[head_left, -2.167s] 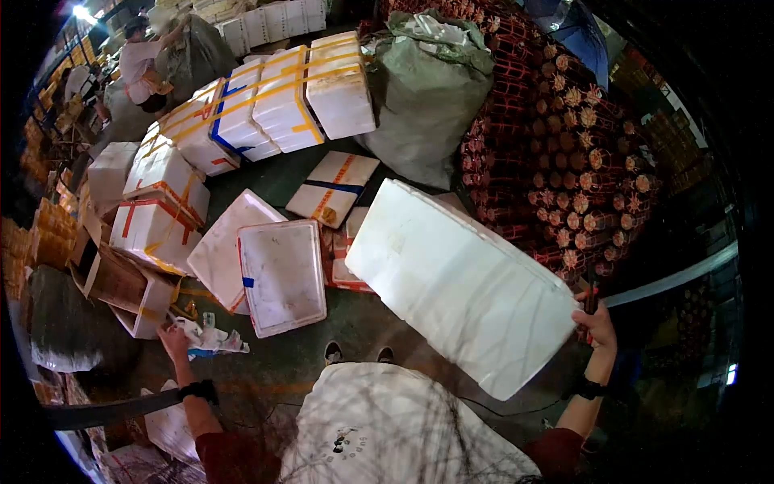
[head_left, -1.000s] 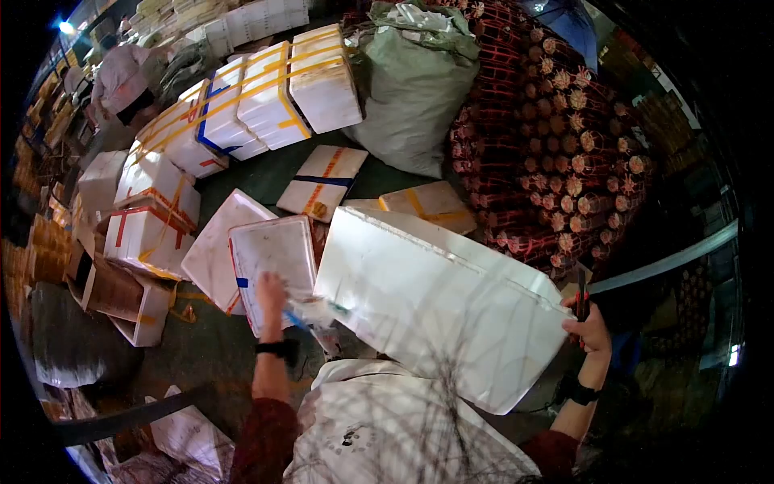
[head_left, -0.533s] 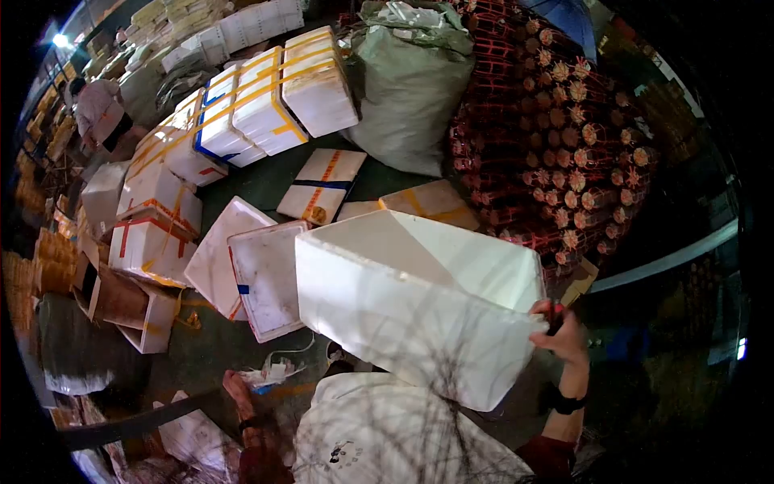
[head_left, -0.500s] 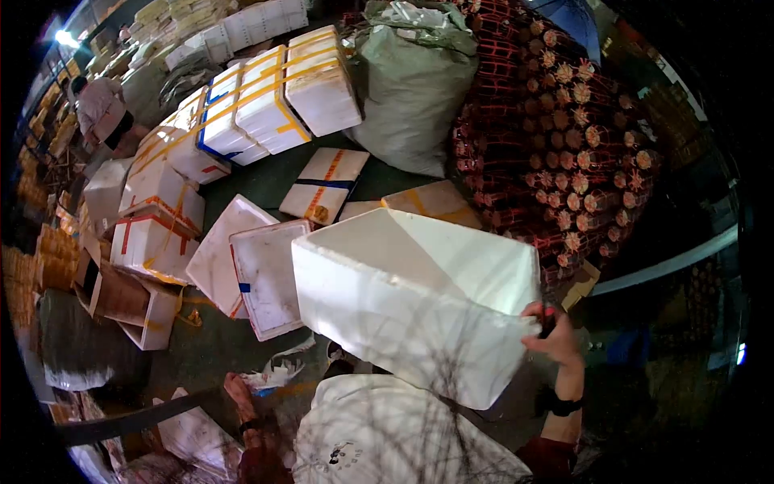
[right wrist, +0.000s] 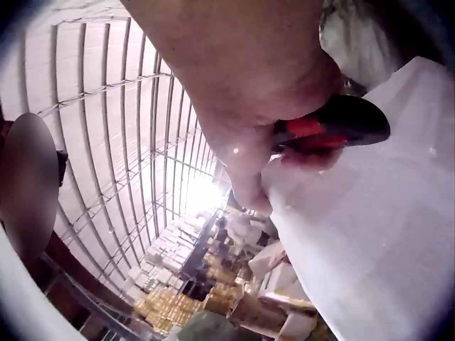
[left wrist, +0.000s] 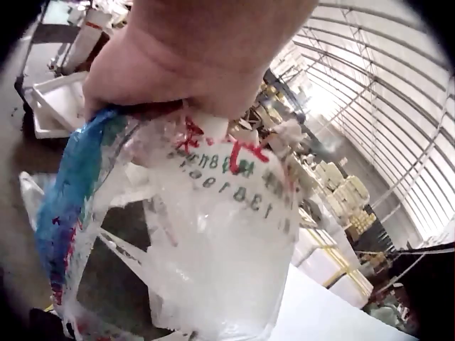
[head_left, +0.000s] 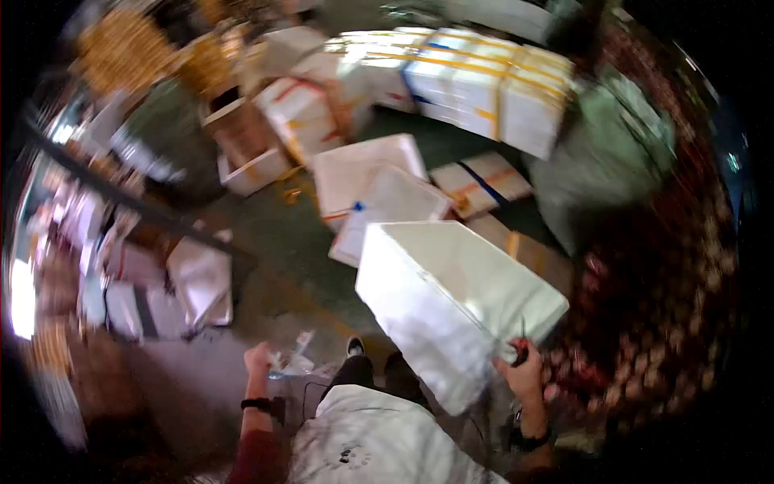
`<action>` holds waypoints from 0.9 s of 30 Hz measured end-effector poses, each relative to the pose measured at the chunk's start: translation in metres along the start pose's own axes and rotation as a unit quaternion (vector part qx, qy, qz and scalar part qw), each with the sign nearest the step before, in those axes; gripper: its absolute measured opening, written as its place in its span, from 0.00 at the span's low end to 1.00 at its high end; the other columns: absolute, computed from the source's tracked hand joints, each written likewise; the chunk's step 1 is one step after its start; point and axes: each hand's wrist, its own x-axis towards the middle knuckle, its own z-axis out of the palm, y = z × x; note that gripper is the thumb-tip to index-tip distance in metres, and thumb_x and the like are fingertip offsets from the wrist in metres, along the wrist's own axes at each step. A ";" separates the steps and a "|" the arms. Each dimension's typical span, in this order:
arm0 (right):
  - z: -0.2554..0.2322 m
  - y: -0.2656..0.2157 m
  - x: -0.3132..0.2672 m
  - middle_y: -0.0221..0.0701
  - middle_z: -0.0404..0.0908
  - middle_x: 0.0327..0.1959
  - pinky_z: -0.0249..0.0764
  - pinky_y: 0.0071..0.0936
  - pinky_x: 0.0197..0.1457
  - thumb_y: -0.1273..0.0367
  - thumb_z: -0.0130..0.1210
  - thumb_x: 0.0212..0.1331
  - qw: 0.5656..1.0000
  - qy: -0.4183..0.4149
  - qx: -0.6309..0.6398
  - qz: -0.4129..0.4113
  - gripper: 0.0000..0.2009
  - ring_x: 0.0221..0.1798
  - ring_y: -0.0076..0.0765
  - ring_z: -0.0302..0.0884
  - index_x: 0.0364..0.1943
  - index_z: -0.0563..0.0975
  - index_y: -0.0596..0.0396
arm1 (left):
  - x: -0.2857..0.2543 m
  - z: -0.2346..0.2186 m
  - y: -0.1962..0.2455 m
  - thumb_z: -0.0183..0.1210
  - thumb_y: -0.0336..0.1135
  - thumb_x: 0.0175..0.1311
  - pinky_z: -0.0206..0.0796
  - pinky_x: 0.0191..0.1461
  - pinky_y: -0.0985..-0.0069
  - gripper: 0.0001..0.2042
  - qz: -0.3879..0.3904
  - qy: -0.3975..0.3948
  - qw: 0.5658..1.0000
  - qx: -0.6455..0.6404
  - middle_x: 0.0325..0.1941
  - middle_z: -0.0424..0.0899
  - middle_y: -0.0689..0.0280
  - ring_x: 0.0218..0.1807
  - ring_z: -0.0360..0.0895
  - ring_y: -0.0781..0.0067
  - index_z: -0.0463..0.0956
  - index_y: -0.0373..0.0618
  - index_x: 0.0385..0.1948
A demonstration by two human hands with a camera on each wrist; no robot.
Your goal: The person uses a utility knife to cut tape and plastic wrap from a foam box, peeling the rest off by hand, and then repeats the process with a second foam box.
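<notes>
Dark floor point(head_left: 266, 274) spreads between the left hand point(head_left: 257, 359) and the white foam box point(head_left: 419, 319), tilted before the person's legs, its far edge near pale foam lids point(head_left: 367, 173). The right hand point(head_left: 524, 375) grips its rim plus a black-and-red tool point(right wrist: 334, 128); the left, well apart, clenches crumpled plastic bags point(left wrist: 220, 249).

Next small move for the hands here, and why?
I'd probably let go of the plastic off to the side, freeing the left hand to steady the box: the right hand alone grips it, near one corner, while also holding a black-and-red tool.
</notes>
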 end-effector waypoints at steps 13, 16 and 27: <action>0.259 -0.122 -0.084 0.28 0.77 0.36 0.72 0.27 0.37 0.71 0.67 0.52 0.900 -0.313 -0.073 -0.296 0.17 0.36 0.26 0.74 0.46 0.75 0.57 | -0.183 -0.150 -0.193 0.49 0.41 0.68 0.75 0.46 0.53 0.16 -0.131 0.233 0.946 0.184 0.42 0.83 0.44 0.46 0.81 0.43 0.82 0.37 0.33; 0.325 -0.135 -0.159 0.27 0.77 0.35 0.71 0.27 0.36 0.70 0.66 0.54 0.870 -0.364 -0.097 -0.319 0.15 0.34 0.26 0.73 0.45 0.76 0.57 | -0.243 -0.210 -0.266 0.49 0.41 0.68 0.75 0.48 0.53 0.16 -0.132 0.272 0.937 0.175 0.44 0.83 0.44 0.47 0.82 0.44 0.81 0.37 0.32; 0.539 -0.156 -0.459 0.23 0.77 0.31 0.67 0.28 0.30 0.65 0.63 0.62 0.755 -0.552 -0.106 -0.337 0.10 0.28 0.22 0.69 0.42 0.79 0.56 | -0.478 -0.387 -0.422 0.63 0.48 0.57 0.73 0.53 0.58 0.25 -0.346 0.480 0.798 -0.114 0.48 0.84 0.48 0.50 0.82 0.48 0.76 0.40 0.52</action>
